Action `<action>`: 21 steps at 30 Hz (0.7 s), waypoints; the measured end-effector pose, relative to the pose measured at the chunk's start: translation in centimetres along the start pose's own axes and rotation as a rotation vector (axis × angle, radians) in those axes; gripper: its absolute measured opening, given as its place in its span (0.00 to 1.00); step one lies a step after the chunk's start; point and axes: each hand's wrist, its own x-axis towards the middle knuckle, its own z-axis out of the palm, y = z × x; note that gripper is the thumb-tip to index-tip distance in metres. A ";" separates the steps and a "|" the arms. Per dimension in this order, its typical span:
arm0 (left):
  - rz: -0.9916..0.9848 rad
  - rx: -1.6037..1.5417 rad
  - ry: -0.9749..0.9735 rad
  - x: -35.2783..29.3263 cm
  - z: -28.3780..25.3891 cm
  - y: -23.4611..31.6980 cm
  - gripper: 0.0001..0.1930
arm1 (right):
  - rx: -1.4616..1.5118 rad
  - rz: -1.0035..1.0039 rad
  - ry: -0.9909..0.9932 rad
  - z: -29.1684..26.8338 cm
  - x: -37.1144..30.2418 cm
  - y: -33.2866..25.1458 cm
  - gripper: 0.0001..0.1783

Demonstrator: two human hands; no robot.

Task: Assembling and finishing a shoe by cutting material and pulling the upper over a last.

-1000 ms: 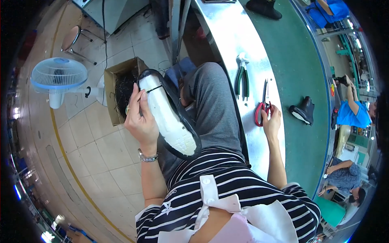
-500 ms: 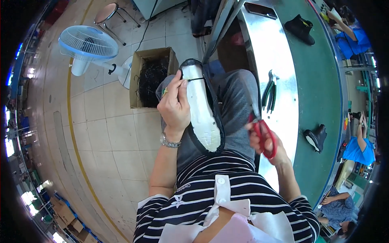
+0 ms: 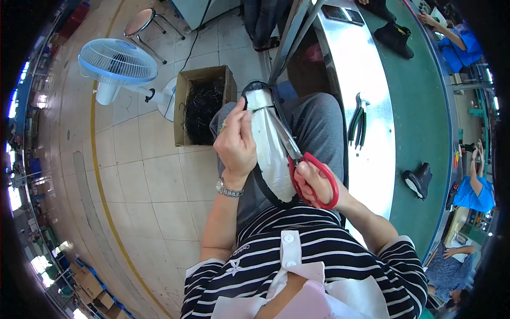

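Observation:
A black shoe upper with its white underside up [image 3: 264, 141] lies across my lap, toe pointing away from me. A dark cord or strip crosses the white underside near the toe. My left hand [image 3: 235, 146] grips the left edge of the shoe near that cord, fingers closed; exactly what the fingertips pinch is blurred. In my right hand [image 3: 313, 183] are red-handled scissors [image 3: 333, 189]. Their blades lie over the white underside, and the tips reach up close to the cord. Whether the blades touch the cord I cannot tell.
A cardboard box [image 3: 179, 114] of dark scraps stands left of my knee, beside a blue-white fan [image 3: 118, 61] and a stool [image 3: 139, 22]. On the metal ledge [image 3: 374, 175] at right lie green-handled pliers [image 3: 358, 125] and a phone [image 3: 342, 14]. Black shoes [image 3: 393, 40] sit on the green belt [image 3: 414, 117]. Other people work beyond.
My right hand has brought the scissors leftward from beside the ledge onto the shoe's underside. My left hand still holds the shoe. Another dark shoe now shows at the belt's far end.

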 end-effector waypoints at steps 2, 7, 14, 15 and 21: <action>-0.026 -0.001 0.003 0.0 0.0 0.2 0.03 | -0.208 -0.091 0.104 0.5 -0.3 0.6 0.28; 0.137 0.177 0.042 0.6 0.0 0.2 0.01 | -0.076 -0.273 0.135 -1.1 -1.7 4.0 0.21; 0.391 -0.208 0.478 7.6 -3.7 5.4 0.03 | -0.149 -0.061 0.903 -8.2 -4.0 9.3 0.13; 0.332 -0.139 0.504 8.9 -4.8 6.3 0.05 | -0.190 -0.092 1.028 -10.2 -4.3 11.4 0.12; 0.227 0.340 0.165 10.0 -7.3 -3.2 0.11 | -0.743 0.192 1.350 -16.1 -8.8 16.2 0.27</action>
